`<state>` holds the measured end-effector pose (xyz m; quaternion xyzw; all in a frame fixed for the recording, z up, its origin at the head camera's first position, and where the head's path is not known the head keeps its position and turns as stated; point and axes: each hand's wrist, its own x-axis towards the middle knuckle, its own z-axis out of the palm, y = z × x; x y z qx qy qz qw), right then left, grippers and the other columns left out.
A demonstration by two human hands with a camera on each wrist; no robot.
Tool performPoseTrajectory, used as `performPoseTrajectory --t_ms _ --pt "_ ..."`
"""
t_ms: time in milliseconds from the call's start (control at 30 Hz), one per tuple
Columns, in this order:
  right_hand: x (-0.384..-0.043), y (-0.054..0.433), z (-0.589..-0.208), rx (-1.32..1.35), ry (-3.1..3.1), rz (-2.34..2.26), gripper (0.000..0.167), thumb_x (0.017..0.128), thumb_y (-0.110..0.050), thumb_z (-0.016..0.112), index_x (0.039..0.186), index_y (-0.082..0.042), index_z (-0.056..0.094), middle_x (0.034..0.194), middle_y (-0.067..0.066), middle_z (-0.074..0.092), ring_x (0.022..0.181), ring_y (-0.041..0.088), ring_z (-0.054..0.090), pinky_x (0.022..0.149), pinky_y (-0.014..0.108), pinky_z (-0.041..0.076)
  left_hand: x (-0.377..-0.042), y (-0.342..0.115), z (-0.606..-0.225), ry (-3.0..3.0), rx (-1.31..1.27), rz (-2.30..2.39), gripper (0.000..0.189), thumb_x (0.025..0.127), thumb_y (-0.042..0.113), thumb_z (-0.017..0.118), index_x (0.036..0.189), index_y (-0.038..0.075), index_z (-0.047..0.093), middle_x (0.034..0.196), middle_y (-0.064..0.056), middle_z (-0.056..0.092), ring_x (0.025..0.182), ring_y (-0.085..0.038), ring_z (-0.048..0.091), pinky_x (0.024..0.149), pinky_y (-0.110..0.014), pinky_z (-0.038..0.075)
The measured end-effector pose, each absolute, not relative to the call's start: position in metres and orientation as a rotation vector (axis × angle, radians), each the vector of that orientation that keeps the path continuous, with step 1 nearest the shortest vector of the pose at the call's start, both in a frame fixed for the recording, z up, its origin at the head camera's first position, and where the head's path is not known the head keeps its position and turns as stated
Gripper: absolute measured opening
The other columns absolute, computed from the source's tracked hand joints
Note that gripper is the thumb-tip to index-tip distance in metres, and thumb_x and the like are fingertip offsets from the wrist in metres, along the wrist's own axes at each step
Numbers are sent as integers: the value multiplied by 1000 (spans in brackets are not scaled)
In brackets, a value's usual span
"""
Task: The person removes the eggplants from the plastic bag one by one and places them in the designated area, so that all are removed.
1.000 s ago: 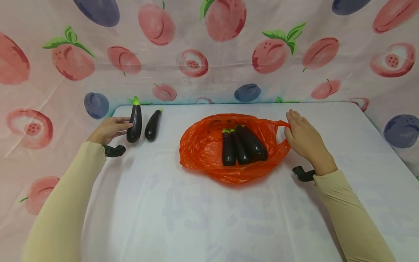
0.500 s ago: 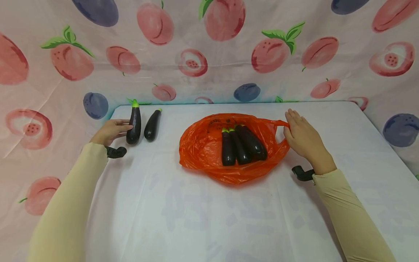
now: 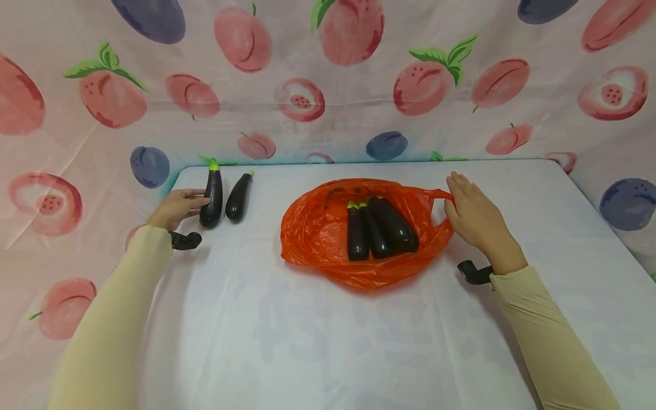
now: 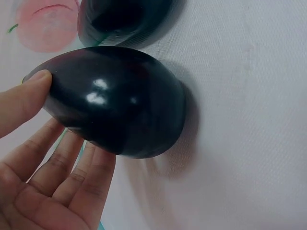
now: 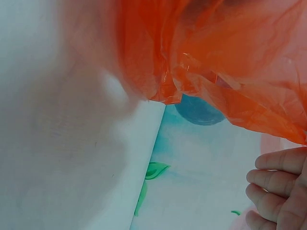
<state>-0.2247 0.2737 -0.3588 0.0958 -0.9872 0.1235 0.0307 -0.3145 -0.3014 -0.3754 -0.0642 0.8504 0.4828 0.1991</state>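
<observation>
At the left end of the table, my left hand point(image 3: 176, 208) holds a glossy dark eggplant point(image 3: 211, 199) with a green stem. The left wrist view shows the thumb on one side of this eggplant point(image 4: 115, 100) and the fingers on the other. A second eggplant point(image 3: 239, 197) lies just to its right. In the middle, an orange-red plastic bag point(image 3: 318, 242) lies spread open, with three eggplants point(image 3: 379, 228) inside. My right hand point(image 3: 476, 213) holds the bag's right handle point(image 3: 445, 228) at the thumb side, its four fingers extended; the grip itself is hidden.
A white cloth covers the table point(image 3: 328, 353). Behind it and to the sides hangs a fruit-printed curtain point(image 3: 353, 125), close to the table's back edge. Each wrist carries a small black camera mount point(image 3: 185, 241).
My left hand, with its eggplant, has shifted slightly down and toward the right. My right hand, the bag and the other eggplants stay where they were.
</observation>
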Motion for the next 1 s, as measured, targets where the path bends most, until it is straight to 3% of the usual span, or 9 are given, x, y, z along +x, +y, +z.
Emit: performPoseTrajectory --t_ms 467,833,1000 --pt "-224 274 -360 296 -3038 392 56 100 -24 30 143 10 24 152 27 21 142 41 19 115 57 17 -319 -301 -381 2418 -226 1343 63 97 30 49 147 -1 25 150 -23 29 127 -22 41 114 -41 31" --pt "-224 274 -360 292 -3048 402 56 100 -24 30 144 10 23 152 27 21 142 41 18 116 56 16 -319 -298 -381 2419 -243 1333 62 99 30 46 147 -1 24 150 -23 29 134 -30 34 115 -40 30" --pt "-224 273 -360 287 -3053 396 56 100 -24 30 144 10 23 152 27 21 142 40 18 116 55 16 -319 -298 -381 2426 -245 1331 63 98 32 46 147 -2 24 150 -23 29 127 -22 40 115 -39 30"
